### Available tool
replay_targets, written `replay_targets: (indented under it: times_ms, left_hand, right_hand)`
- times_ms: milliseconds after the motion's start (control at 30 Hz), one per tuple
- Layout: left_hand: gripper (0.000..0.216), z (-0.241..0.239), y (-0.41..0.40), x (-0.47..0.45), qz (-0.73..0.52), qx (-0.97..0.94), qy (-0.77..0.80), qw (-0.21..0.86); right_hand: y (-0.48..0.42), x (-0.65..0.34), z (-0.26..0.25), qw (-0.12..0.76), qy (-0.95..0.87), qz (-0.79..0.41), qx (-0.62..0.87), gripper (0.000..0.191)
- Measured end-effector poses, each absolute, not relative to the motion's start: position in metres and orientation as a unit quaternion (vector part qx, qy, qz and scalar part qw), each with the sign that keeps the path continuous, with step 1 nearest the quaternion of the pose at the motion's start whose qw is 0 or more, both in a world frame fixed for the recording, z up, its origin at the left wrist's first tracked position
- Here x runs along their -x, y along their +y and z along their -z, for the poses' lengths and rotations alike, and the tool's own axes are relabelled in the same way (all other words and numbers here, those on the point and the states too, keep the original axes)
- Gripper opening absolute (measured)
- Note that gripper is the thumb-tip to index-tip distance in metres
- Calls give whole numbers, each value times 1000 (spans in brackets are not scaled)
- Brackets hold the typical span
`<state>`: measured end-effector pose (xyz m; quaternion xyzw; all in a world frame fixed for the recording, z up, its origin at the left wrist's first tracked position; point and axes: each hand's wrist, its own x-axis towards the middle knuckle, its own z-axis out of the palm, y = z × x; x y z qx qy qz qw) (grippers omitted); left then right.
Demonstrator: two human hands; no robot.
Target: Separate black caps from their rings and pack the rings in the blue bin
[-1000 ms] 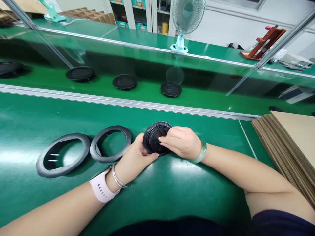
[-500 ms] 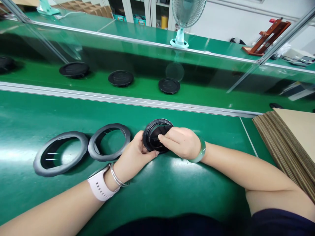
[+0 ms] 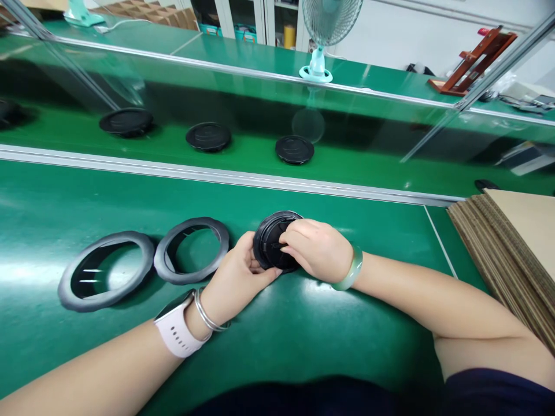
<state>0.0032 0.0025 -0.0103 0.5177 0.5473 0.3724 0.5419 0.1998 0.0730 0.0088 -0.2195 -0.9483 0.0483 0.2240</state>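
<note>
While the left hand (image 3: 240, 271) curls its fingers (image 3: 251, 249) around the left edge of the round black part (image 3: 271, 245), the right hand (image 3: 316, 249) bends its fingers (image 3: 289, 238) close together and presses the tips down on the middle of that same part. Both hands are touching the black part, and it sits tipped up between them, with its lower edge on the green table (image 3: 303, 335). I cannot tell how hard the fingers pinch. Just to the left of the black part lies a small grey ring (image 3: 161, 266) flat on the table, close to the left hand but not touching it. Further left of the black part, right beside the small ring, lies a big grey ring (image 3: 69, 289). Behind the black part runs a silver rail (image 3: 217, 176), and past it three black discs (image 3: 295, 149) sit in a row on a green belt (image 3: 368, 173). Far behind the black part stands a pale blue fan (image 3: 323, 34). To the right of the black part, well apart from it, a stack of brown cardboard (image 3: 511, 248) rests at the table's edge. A white watch (image 3: 176, 329) is on the left wrist, and a green bangle (image 3: 351, 270) is on the right wrist.
</note>
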Motion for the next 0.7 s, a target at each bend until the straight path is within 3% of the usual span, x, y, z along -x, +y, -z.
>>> replay_targets:
  times_ms: [300, 700]
  left_hand:
    - [45, 11, 4, -4, -377, -512, 553, 539]
    - [45, 16, 2, -4, -373, -527, 562, 516]
  right_hand:
    - [63, -198, -14, 201, -949, -29, 241, 24]
    - [63, -196, -8, 246, -938, -30, 244, 30]
